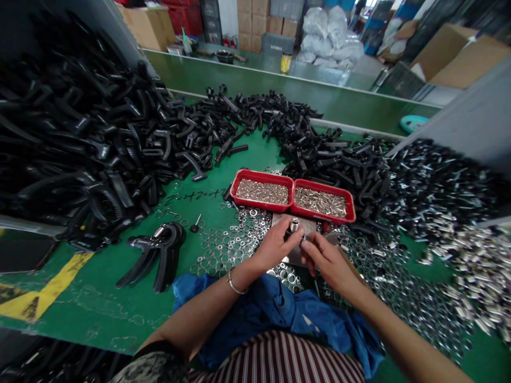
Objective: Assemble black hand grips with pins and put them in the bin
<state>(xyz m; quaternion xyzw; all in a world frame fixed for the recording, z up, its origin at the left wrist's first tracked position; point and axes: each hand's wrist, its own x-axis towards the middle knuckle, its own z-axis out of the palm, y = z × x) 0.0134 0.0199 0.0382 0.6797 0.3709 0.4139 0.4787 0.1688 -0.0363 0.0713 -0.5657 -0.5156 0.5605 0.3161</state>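
Two red trays [293, 196] of fasteners [320, 202]

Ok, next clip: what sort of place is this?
Probably a factory assembly bench: black plastic handles, red trays of metal parts, and loose washers on a green workbench, with stacked cartons behind.

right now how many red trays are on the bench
2, side by side: the left tray and the right tray, both holding small silver parts. Others may be hidden.
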